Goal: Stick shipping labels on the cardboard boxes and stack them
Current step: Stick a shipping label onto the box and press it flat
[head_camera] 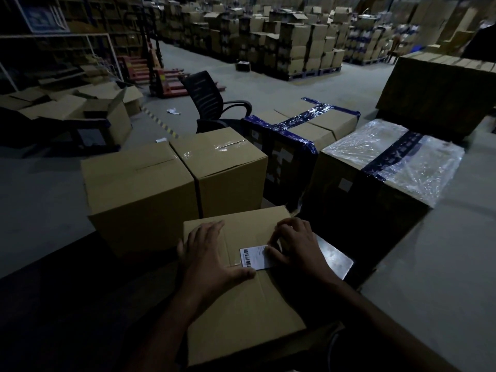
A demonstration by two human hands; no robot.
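Observation:
A brown cardboard box [249,304] lies closest to me, low in the middle of the view. A white shipping label [255,257] with a barcode lies flat on its top. My left hand [209,253] rests spread on the box top, its thumb touching the label's lower left corner. My right hand [295,245] presses the label's right side with bent fingers. Two plain taped boxes stand behind, a left box [139,189] and a right box [228,162].
A blue-taped box [300,130] and a plastic-wrapped box [381,167] stand at the right. A black office chair [209,100] is behind them. A shiny flat sheet [335,257] lies beside my right hand. An open carton [107,111] and a pallet jack [163,76] are far left.

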